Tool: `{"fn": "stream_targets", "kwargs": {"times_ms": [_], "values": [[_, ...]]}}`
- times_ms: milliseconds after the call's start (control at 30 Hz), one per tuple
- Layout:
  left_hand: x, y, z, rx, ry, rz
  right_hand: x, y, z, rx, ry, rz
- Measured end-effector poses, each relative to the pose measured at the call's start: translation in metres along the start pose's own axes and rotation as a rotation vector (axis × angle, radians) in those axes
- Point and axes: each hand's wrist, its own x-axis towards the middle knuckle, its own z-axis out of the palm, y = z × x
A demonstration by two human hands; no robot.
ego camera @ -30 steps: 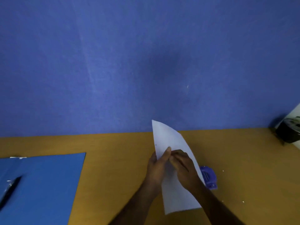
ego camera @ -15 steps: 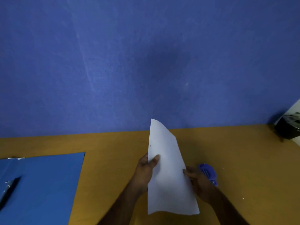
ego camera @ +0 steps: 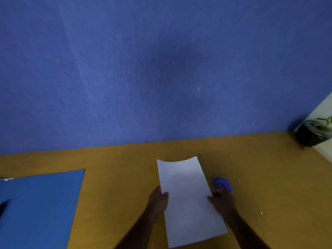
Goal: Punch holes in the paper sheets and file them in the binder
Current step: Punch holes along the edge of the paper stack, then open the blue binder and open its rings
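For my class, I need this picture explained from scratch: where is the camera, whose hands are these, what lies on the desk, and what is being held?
There is no machine here. The picture comes from a wide-angle camera worn on a person's head, looking forward and down, so the two arms coming in from the bottom edge are the wearer's own.

The left hand and the right hand hold one white paper sheet by its two long edges, above the desk. Its far edge curves slightly.

On the wooden desk lie a blue binder at the left and a small purple hole punch, partly hidden behind the right hand. A dark pot with a plant stands in the far right corner. Behind the desk is a blue wall.

A small dark dot near the sheet's left edge may be a punched hole; I cannot tell.
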Motion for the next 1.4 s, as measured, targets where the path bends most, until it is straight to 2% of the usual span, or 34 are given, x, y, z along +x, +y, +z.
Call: {"fn": "stream_targets", "kwargs": {"times_ms": [233, 467, 667, 867, 1033, 1200, 1300, 1400], "values": [[-0.005, 0.007, 0.000, 0.141, 0.183, 0.026, -0.006, 0.004, 0.000, -0.106, 0.181, -0.008], [-0.007, 0.005, 0.002, 0.217, 0.154, 0.112, -0.014, 0.001, -0.004, -0.194, 0.240, -0.002], [-0.007, 0.006, -0.001, 0.451, 0.150, 0.144, -0.021, 0.000, -0.005, -0.291, 0.281, -0.006], [-0.009, -0.003, -0.017, 0.487, 0.177, 0.202, -0.024, 0.002, 0.003, -0.421, 0.416, -0.113], [-0.014, -0.013, -0.053, 0.528, 0.254, 0.287, -0.035, -0.016, 0.025, -0.262, 0.454, -0.281], [-0.015, -0.026, -0.113, 0.481, 0.369, 0.365, -0.061, -0.065, 0.071, -0.093, 0.355, -0.372], [-0.017, -0.035, -0.157, 0.451, 0.482, 0.362, -0.073, -0.092, 0.111, -0.013, 0.187, -0.404], [-0.016, -0.047, -0.203, 0.441, 0.595, 0.354, -0.084, -0.118, 0.154, 0.094, -0.065, -0.263]]}}
